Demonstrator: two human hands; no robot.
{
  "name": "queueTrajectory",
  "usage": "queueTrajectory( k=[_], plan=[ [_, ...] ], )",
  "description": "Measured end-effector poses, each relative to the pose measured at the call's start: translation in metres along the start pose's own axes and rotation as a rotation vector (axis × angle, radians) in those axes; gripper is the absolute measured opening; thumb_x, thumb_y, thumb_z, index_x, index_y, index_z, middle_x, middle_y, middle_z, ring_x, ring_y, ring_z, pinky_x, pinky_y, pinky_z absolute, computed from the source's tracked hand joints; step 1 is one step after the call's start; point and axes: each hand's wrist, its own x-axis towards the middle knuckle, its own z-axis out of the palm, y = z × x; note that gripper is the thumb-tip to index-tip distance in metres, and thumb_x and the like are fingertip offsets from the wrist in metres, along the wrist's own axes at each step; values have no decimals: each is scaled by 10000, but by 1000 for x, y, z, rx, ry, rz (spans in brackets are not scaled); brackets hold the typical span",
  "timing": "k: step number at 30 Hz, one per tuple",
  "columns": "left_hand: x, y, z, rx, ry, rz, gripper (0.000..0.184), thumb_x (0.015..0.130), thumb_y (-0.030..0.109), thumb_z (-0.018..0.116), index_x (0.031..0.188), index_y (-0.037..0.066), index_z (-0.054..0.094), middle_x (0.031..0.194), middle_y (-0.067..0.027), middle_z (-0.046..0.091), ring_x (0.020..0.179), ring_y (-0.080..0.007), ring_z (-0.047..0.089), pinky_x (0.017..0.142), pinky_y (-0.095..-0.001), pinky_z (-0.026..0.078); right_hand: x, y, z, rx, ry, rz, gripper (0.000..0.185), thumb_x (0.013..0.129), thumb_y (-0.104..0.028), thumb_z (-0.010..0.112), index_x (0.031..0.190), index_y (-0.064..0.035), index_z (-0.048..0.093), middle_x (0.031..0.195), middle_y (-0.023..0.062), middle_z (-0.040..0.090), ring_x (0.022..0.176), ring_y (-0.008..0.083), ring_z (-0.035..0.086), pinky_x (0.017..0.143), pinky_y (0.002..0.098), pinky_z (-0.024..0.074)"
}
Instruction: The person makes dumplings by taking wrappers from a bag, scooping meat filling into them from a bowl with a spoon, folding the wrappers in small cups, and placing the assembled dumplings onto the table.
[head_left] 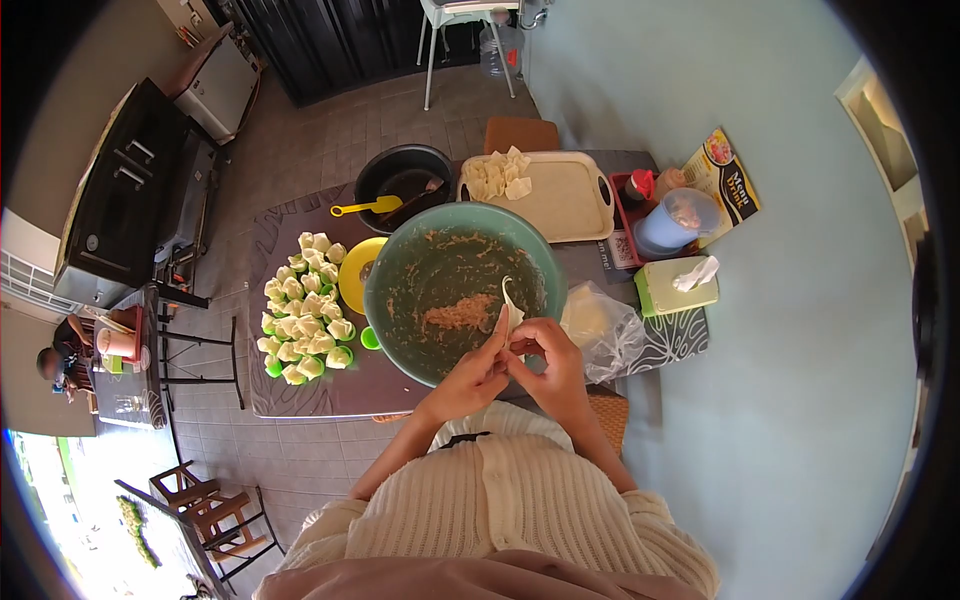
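My left hand (474, 380) pinches a pale dumpling wrapper (513, 303) over the near right rim of a big green bowl. My right hand (553, 366) closes on the same wrapper from the other side, fingertips meeting the left ones. One edge of the wrapper curls upward; whether filling is inside is hidden by my fingers. Below, the green bowl (541, 262) holds a clump of pinkish minced filling (460, 312), with smears on its walls. To the left, several folded dumplings (308, 318) stand in small green cups beside a yellow plate (352, 268) and a loose green cup (371, 338).
Behind the bowl are a black basin (372, 178) with a yellow spoon (372, 207) and a beige tray (568, 205) bearing wrappers (494, 175). A plastic bag (612, 335), tissue box (672, 294) and blue container (662, 228) stand right, near the wall. Another person (72, 345) is far left.
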Motion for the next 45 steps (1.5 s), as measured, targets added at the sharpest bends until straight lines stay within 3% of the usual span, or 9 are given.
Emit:
queueTrajectory(
  k=[7, 13, 15, 22, 26, 34, 41, 45],
  plan=[
    [-2, 1, -4, 12, -3, -57, 824, 750, -78, 426, 1406, 105, -39, 910, -58, 473, 738, -102, 438, 688, -186, 361, 1, 2, 5, -36, 24, -21, 196, 696, 27, 656, 846, -15, 537, 832, 86, 550, 706, 184, 627, 621, 259, 514],
    [0, 14, -5, -157, 17, -25, 792, 786, -91, 410, 1402, 89, -53, 1137, -90, 476, 1022, -151, 488, 875, -218, 349, 1, 3, 5, 26, -9, 44, 141, 743, 53, 615, 875, 18, 582, 898, 86, 568, 795, 144, 605, 682, 249, 510],
    [-2, 18, -8, -399, -9, -117, 724, 827, -91, 370, 1412, 112, -4, 1371, -117, 279, 1245, -204, 312, 1012, -333, 284, 2, 4, 4, 69, -25, 60, 129, 759, 51, 603, 884, 23, 590, 905, 88, 569, 803, 144, 602, 687, 250, 511],
    [-3, 22, -11, -344, 16, -126, 599, 889, -1, 366, 1407, 67, 73, 1378, -100, 273, 1234, -183, 315, 1001, -306, 289, 2, 8, 8, 133, -46, 111, 112, 790, 40, 578, 900, 40, 599, 906, 82, 560, 813, 129, 585, 697, 228, 498],
    [1, 23, -12, -334, 86, -112, 556, 913, 65, 408, 1395, 35, 130, 1317, -80, 362, 1177, -146, 377, 978, -275, 307, 4, 10, 14, 173, 8, 115, 64, 782, 18, 587, 844, 31, 598, 869, 77, 567, 755, 132, 598, 650, 234, 498],
    [-2, 9, -10, -345, 206, -151, 478, 918, 141, 463, 1342, 4, 290, 1162, -52, 491, 1037, -101, 482, 907, -229, 375, 6, 22, 19, 365, -87, 253, 72, 799, 7, 580, 862, 35, 600, 925, 49, 499, 801, 117, 546, 690, 220, 461],
    [-2, -7, -8, -680, 432, -206, 349, 947, 193, 386, 1224, -17, 419, 1050, -67, 557, 957, -129, 549, 855, -275, 454, 2, 39, 18, 647, -40, 445, 107, 885, -128, 507, 903, -30, 545, 914, 20, 493, 778, 95, 508, 705, 217, 408],
    [-3, -13, -15, -817, 589, -150, 284, 942, 189, 389, 1104, -23, 485, 1065, -100, 571, 949, -176, 582, 854, -313, 467, 3, 53, 23, 824, 174, 321, 96, 904, -145, 466, 932, -58, 496, 928, 22, 517, 795, 112, 518, 723, 239, 411]
  ],
)
